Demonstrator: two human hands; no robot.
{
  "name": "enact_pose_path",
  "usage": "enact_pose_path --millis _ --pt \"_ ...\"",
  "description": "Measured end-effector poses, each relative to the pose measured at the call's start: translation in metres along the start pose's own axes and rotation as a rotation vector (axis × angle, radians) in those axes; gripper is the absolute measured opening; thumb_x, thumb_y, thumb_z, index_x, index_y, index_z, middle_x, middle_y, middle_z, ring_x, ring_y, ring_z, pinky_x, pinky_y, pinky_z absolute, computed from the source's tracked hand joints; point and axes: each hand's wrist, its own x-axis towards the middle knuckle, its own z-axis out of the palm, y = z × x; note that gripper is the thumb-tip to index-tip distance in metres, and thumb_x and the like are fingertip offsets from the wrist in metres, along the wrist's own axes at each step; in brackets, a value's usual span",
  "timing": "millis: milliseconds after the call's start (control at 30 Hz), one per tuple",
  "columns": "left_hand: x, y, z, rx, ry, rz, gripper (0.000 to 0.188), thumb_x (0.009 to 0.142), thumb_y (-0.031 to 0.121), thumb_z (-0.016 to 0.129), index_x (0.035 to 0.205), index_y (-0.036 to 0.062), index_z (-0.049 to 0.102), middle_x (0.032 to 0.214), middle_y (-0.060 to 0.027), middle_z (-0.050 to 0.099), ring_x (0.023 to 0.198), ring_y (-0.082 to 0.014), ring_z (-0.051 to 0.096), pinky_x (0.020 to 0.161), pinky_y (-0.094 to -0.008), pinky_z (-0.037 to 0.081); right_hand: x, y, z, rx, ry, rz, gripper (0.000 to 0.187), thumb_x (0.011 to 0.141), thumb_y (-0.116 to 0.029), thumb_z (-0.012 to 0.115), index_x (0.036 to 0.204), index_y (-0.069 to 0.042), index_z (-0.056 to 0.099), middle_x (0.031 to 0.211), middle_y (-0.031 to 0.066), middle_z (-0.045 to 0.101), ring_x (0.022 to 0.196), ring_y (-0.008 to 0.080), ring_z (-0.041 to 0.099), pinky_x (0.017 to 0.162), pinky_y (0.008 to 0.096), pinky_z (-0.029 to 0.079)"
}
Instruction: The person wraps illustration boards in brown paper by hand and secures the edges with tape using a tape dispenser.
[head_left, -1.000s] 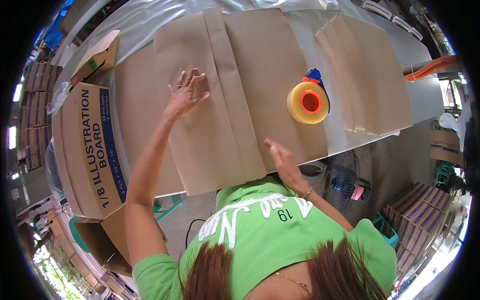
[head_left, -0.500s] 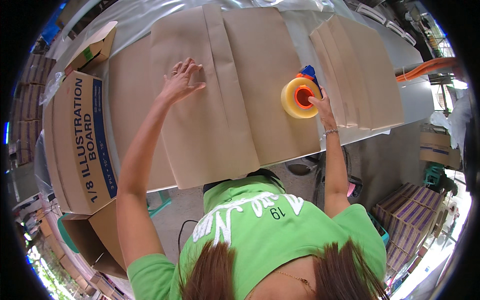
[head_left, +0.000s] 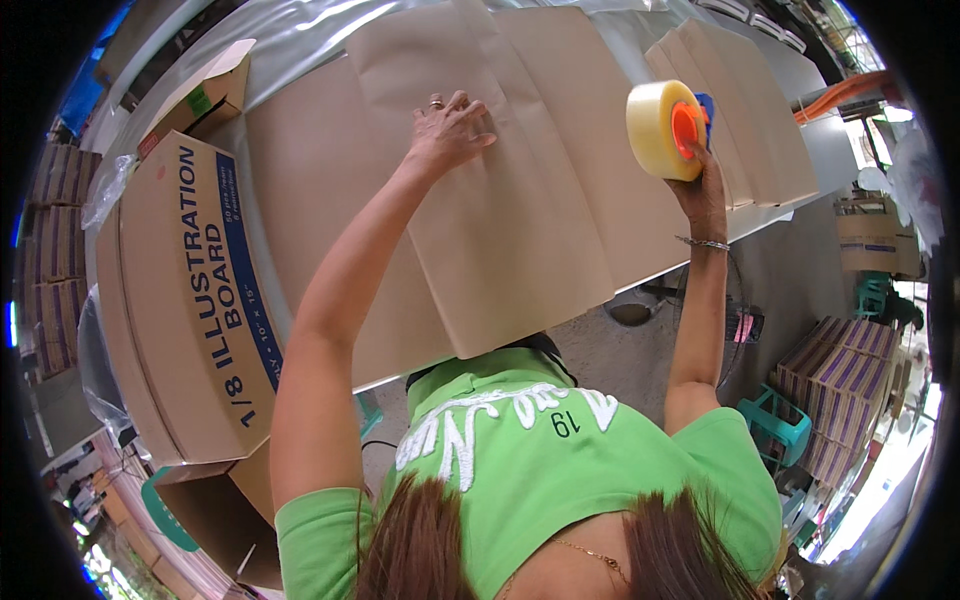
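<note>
A broad brown kraft cardboard piece (head_left: pixel 500 240) lies across the table in front of me, its middle panel overlapping the panel (head_left: pixel 585 130) on its right along a long seam. My left hand (head_left: pixel 450 135), with a ring on one finger, rests on the middle panel, fingers spread and slightly bent, holding nothing. My right hand (head_left: pixel 705 180) grips a tape dispenser (head_left: pixel 655 130) with a thick roll of clear yellowish tape on an orange hub and a blue part behind it. The dispenser is near the cardboard's right edge; the roll hides part of its blue end.
A stack of folded brown cardboard (head_left: pixel 740 110) stands on the table's right. A printed carton (head_left: pixel 185 300) and a small open box (head_left: pixel 205 95) are at the left. An open carton (head_left: pixel 220 510) sits below. Teal stool (head_left: pixel 775 425) and bundled boards (head_left: pixel 835 390) are lower right.
My left hand and the middle cardboard panel have shifted right, over more of the right panel. My right hand has carried the tape dispenser rightward and farther from the cardboard's middle.
</note>
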Motion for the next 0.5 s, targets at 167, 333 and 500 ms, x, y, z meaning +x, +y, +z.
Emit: enact_pose_path --millis 167,333,500 --pt "0.004 -0.005 0.003 0.02 0.027 0.06 0.05 0.086 0.051 0.061 0.131 0.0291 0.054 0.133 -0.0006 0.049 0.131 -0.0341 0.041 0.095 -0.0521 0.042 -0.037 0.024 0.086 -0.06 -0.04 -0.165 0.053 0.083 -0.011 0.073 0.133 -0.011 0.052 0.12 0.0089 0.059 0.105 0.0206 0.061 0.091 0.0353 0.052" --pt "0.005 -0.014 0.008 0.031 0.055 0.124 0.052 0.086 0.052 0.061 0.131 0.028 0.055 0.132 -0.0004 0.05 0.132 -0.0336 0.04 0.094 -0.0518 0.042 -0.041 0.062 0.141 -0.831 -0.085 -0.785 0.058 0.079 -0.02 0.079 0.132 -0.015 0.057 0.115 0.0085 0.059 0.102 0.0204 0.062 0.081 0.0346 0.056" --pt "0.003 -0.016 0.013 0.073 0.09 0.118 0.051 0.088 0.053 0.059 0.132 0.0287 0.054 0.13 0.0004 0.05 0.126 -0.0303 0.044 0.092 -0.0501 0.039 -0.06 0.093 0.157 -1.302 -0.015 -1.02 0.053 0.076 -0.019 0.08 0.125 -0.028 0.065 0.109 0.0088 0.06 0.102 0.0226 0.06 0.078 0.0348 0.057"
